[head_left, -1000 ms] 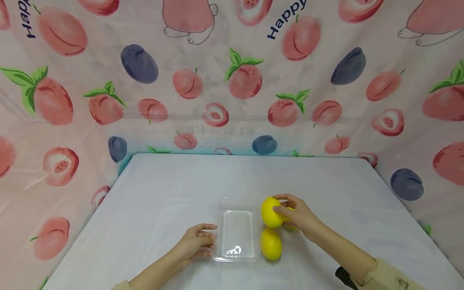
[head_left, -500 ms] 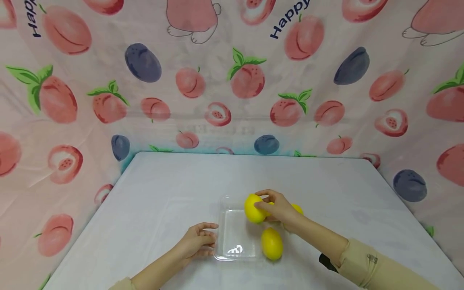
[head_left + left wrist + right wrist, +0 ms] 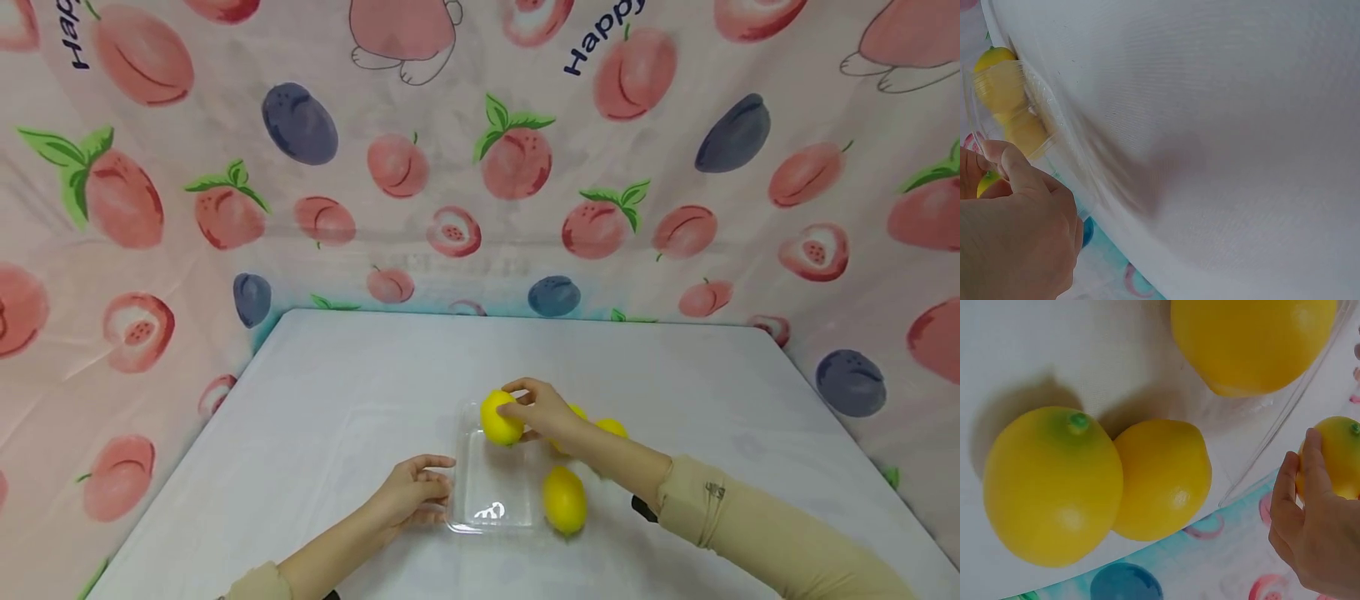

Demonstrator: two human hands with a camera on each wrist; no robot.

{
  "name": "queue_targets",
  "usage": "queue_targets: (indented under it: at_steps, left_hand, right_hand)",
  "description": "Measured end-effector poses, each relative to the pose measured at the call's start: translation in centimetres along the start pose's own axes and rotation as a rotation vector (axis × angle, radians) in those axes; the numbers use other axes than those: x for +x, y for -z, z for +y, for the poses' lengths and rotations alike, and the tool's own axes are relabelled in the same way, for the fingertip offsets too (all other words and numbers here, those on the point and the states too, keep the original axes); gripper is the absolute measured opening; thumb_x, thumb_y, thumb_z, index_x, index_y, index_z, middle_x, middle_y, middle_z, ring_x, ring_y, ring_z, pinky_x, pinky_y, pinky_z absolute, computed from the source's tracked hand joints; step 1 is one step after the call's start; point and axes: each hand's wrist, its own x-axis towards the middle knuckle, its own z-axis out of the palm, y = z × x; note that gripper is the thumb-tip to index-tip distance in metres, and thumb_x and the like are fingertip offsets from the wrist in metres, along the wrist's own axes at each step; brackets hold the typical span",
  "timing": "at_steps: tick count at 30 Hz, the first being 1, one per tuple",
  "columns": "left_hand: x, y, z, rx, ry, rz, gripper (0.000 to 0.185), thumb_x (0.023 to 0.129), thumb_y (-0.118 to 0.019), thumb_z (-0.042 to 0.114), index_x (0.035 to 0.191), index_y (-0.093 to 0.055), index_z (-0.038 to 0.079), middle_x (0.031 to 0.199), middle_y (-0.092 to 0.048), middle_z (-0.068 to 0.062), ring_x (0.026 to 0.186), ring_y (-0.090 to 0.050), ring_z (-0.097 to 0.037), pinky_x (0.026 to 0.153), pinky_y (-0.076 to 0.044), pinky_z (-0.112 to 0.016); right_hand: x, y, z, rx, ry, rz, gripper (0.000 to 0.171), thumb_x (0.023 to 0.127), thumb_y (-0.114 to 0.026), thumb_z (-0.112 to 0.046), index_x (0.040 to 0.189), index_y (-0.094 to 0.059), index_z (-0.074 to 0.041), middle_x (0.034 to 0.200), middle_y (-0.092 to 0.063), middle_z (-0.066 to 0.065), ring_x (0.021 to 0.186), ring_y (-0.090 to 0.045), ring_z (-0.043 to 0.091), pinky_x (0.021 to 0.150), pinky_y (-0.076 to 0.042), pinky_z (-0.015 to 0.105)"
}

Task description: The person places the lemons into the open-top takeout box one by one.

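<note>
Right hand (image 3: 546, 414) pinches a yellow lemon (image 3: 493, 419) between thumb and fingers over the far end of a clear plastic tray (image 3: 502, 528) on a white bench (image 3: 360, 375), as I look on from a remote station. Left hand (image 3: 407, 493) has its fingers at the tray's left edge; whether they grip the rim, I cannot tell. A second lemon (image 3: 565, 502) lies just beside the tray's right side, while a third lemon (image 3: 578, 411) and a fourth lemon (image 3: 611, 427) rest farther back, both partly hidden by the right arm (image 3: 626, 458) in my head-camera view
</note>
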Motion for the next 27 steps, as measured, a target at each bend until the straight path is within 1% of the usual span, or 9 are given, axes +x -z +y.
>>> queue_targets:
  at_steps: [2, 7, 14, 21, 27]
  left_hand:
    - [0.0, 0.0, 0.0, 0.005, 0.001, -0.003, 0.044, 0.089, -0.057, 0.000, 0.130, -0.043, -0.006, 0.087, -0.058, -0.003, 0.070, -0.057, -0.010, 0.060, -0.057, -0.021]
    - [0.0, 0.0, 0.0, -0.003, 0.003, -0.011, 0.044, 0.089, -0.057, 0.001, 0.130, -0.043, -0.005, 0.084, -0.057, 0.000, 0.070, -0.056, -0.010, 0.061, -0.057, -0.021]
    - [0.0, 0.0, -0.1, -0.010, 0.004, -0.016, 0.043, 0.089, -0.057, 0.000, 0.129, -0.044, -0.006, 0.083, -0.057, 0.000, 0.070, -0.056, -0.010, 0.061, -0.057, -0.021]
    - [0.1, 0.0, -0.1, -0.012, 0.004, -0.023, 0.043, 0.088, -0.057, 0.001, 0.129, -0.043, -0.006, 0.083, -0.057, 0.000, 0.070, -0.056, -0.010, 0.061, -0.057, -0.021]
    - [0.1, 0.1, 0.1, -0.004, 0.005, -0.013, 0.042, 0.089, -0.057, 0.001, 0.129, -0.044, -0.005, 0.085, -0.058, -0.001, 0.070, -0.056, -0.011, 0.061, -0.057, -0.021]
  right_hand:
    - [0.2, -0.5, -0.1, -0.011, -0.014, -0.009, 0.039, 0.087, -0.064, -0.014, 0.124, -0.054, -0.004, 0.113, -0.053, 0.018, 0.088, -0.058, 0.024, 0.068, -0.060, 0.034]
    - [0.7, -1.3, 0.1, -0.036, -0.014, -0.030, 0.039, 0.086, -0.066, -0.014, 0.122, -0.054, -0.004, 0.113, -0.056, 0.020, 0.090, -0.060, 0.025, 0.068, -0.060, 0.037]
    - [1.3, -2.4, 0.7, -0.075, -0.011, -0.068, 0.040, 0.085, -0.068, -0.016, 0.121, -0.054, -0.002, 0.110, -0.057, 0.019, 0.087, -0.059, 0.024, 0.068, -0.060, 0.038]
    - [1.3, -3.3, 1.1, -0.060, -0.019, -0.067, 0.040, 0.083, -0.069, -0.014, 0.118, -0.056, -0.002, 0.107, -0.058, 0.018, 0.085, -0.059, 0.023, 0.068, -0.060, 0.040]
    - [1.1, -3.3, 1.0, -0.067, -0.008, -0.058, 0.041, 0.083, -0.069, -0.013, 0.119, -0.054, -0.001, 0.107, -0.056, 0.019, 0.085, -0.059, 0.024, 0.070, -0.060, 0.042]
